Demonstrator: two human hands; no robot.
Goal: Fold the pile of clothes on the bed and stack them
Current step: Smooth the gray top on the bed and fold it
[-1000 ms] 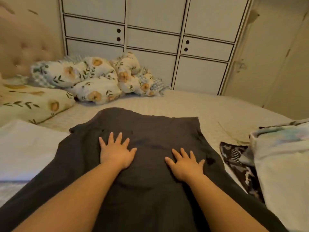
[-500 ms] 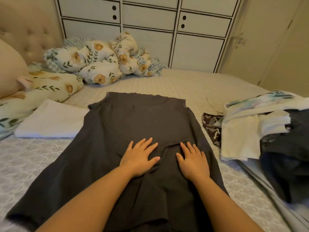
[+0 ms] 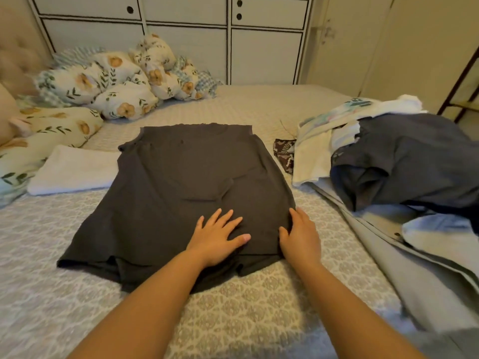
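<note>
— Where was the shirt [image 3: 191, 187]?

— Spread flat mid-bed [image 3: 233, 314], dark grey, soft knit, roughly trapezoid, a crease across its middle, on the patterned quilted cover.

— And the hands?

— Left hand [image 3: 217, 235] lay palm-down on it, fingers spread. Right hand [image 3: 300, 235] sat at its right edge, fingers together; whether they pinched cloth I couldn't tell.

— Anything nearby?

— A folded white towel [image 3: 75, 169] on the left, a rumpled pile [image 3: 404, 156] on the right.

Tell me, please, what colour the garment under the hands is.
Dark charcoal grey, plain; the garment shows in the head view.
</note>
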